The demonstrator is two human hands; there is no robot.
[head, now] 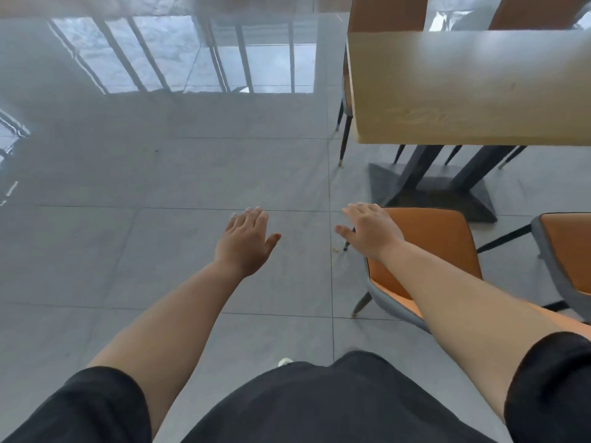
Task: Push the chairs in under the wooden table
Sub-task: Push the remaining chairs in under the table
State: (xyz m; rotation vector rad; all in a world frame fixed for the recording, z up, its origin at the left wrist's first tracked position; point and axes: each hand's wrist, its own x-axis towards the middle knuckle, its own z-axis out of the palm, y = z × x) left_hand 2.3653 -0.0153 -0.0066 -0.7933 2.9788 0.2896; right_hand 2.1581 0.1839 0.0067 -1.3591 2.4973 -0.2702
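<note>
- Below the near edge of the wooden table (473, 87), our nearest chair (438, 238) stands pulled out on the grey tiled floor (128, 251), its orange seat facing up and clear of the tabletop.
- We can read no brand, label or writing on anything here.
- Our right hand (372, 230) is stretched forward, palm down, over the left front corner of that orange seat; the fingers are straight and a little spread, and it holds nothing. Whether it touches the seat we cannot tell.
- Our left hand (248, 239) reaches out over bare floor, well left of the chair, palm down, fingers straight and close together, thumb out to the side, holding nothing.
- Both forearms are bare, with black sleeves (96, 407) at the upper arms.
- A second chair (566, 257) with the same orange seat and grey shell shows at the right edge, also out from the table.
- On the far side, two orange chair backs (387, 12) rise beyond the tabletop.
- Between the nearest chair and the table stands the dark table base (441, 190), with slanted legs on a flat plate.
- Window bars reflect in the glossy floor at upper left.
</note>
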